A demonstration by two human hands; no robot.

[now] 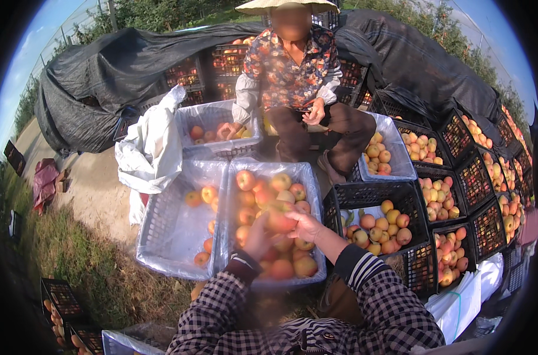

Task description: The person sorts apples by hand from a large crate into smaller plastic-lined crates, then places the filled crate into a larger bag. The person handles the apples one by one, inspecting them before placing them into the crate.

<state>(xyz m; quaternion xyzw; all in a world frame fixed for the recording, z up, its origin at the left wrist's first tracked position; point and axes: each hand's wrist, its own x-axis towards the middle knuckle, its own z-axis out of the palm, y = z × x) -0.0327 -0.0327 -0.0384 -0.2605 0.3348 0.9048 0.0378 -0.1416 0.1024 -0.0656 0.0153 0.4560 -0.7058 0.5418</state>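
Observation:
Both my hands are raised over a plastic-lined crate of apples [314,186], with a red and yellow apple [278,218] between them. My right hand [305,227] has its fingers on the apple's right side. On its left side is my left hand [259,239], somewhat blurred; its fingers are partly hidden, so its hold cannot be told. Just left stands a second lined crate [173,222] with several apples along its right side. To the right, a black plastic crate [375,188] holds more apples, with a leaf among them.
A person in a straw hat [291,71] sits opposite, one hand in a lined crate [218,144]. A white sack [151,146] lies at its left. Another lined crate [395,151] and stacked black crates [475,177] of apples stand right. Dark netting [100,75] covers stacks behind.

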